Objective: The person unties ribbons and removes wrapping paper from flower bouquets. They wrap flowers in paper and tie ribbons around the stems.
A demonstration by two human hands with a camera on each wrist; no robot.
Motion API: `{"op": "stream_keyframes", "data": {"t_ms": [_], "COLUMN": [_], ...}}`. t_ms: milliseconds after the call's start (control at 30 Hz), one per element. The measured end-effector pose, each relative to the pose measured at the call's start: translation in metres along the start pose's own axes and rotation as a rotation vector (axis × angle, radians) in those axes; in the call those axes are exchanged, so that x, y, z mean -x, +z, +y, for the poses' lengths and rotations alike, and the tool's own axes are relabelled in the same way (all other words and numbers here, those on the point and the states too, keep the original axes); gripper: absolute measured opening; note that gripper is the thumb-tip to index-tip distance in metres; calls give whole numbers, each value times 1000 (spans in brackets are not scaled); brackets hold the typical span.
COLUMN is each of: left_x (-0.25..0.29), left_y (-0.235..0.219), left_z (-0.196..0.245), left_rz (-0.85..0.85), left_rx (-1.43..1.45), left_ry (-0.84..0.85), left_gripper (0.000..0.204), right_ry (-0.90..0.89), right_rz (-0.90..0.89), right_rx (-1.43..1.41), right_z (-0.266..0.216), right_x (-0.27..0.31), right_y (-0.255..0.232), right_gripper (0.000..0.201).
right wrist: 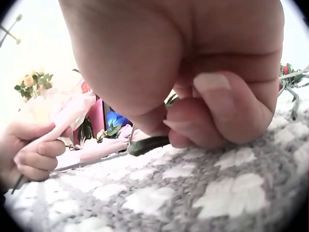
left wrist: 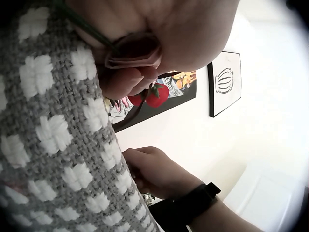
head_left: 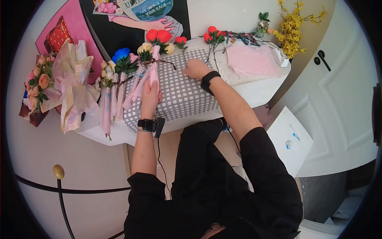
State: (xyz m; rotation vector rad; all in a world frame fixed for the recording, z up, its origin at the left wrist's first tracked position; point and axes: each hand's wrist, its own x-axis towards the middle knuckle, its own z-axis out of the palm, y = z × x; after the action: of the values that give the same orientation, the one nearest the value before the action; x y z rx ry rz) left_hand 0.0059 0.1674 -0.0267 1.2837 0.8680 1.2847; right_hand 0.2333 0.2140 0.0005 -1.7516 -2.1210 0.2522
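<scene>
My left hand [head_left: 150,97] grips a pink paper-wrapped stem [head_left: 154,71] over the checked cloth, with a dark brown ribbon [head_left: 167,62] tied across it. Red artificial flowers [head_left: 159,36] show at its top. In the left wrist view a green stem [left wrist: 91,29] sticks out of the rolled paper's open end [left wrist: 137,52]. My right hand [head_left: 197,69] rests low on the cloth, its fingers [right wrist: 236,104] curled. Right by those fingertips lies a dark strip [right wrist: 147,145]; I cannot tell whether they pinch it.
Other wrapped flowers, one with a blue bloom [head_left: 122,55], lie to the left beside a paper-wrapped bouquet [head_left: 73,87]. Loose red roses [head_left: 213,36] and pink sheets [head_left: 252,59] lie to the right. Yellow blossoms [head_left: 294,32] stand behind, near a door [head_left: 338,111].
</scene>
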Motion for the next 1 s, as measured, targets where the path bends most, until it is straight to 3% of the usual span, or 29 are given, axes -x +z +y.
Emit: {"op": "stream_keyframes", "data": {"t_ms": [100, 133, 233, 333, 400, 500, 533, 600, 700, 867, 1000], "left_x": [-6, -8, -33, -70, -76, -83, -88, -96, -90, -60, -65], "left_y": [5, 8, 25, 52, 72, 88, 88, 81, 67, 66, 58], "left_z": [-2, -2, -16, -37, -30, -16, -20, -29, -28, -13, -12], "left_rz": [-18, -41, -57, -33, -11, 62, 62, 122, 134, -40, -117], "left_rx": [-88, -189, -360, -510, -580, -756, -753, -874, -1004, -1125, -1134], "left_ry": [-2, 8, 58, 125, 163, 12, 17, 183, 247, 215, 233], "left_gripper": [15, 16, 22, 32, 36, 38, 38, 38, 39, 38, 35], "right_ry": [-27, -31, 58, 123, 153, 277, 275, 363, 398, 502, 472], "right_rz": [226, 224, 445, 508, 452, 215, 219, 150, 217, 315, 152], "right_rx": [-70, -65, -120, -23, -7, 45, 48, 96, 108, 116, 154], "right_z": [12, 17, 25, 49, 52, 51, 52, 44, 43, 54, 60], "right_x": [17, 22, 39, 34, 32, 30, 28, 27, 23, 10, -3], "right_y": [-11, -14, -32, -33, -36, -33, -34, -36, -49, -47, -46], "right_gripper": [34, 34, 30, 29, 29, 32, 32, 35, 40, 51, 47]}}
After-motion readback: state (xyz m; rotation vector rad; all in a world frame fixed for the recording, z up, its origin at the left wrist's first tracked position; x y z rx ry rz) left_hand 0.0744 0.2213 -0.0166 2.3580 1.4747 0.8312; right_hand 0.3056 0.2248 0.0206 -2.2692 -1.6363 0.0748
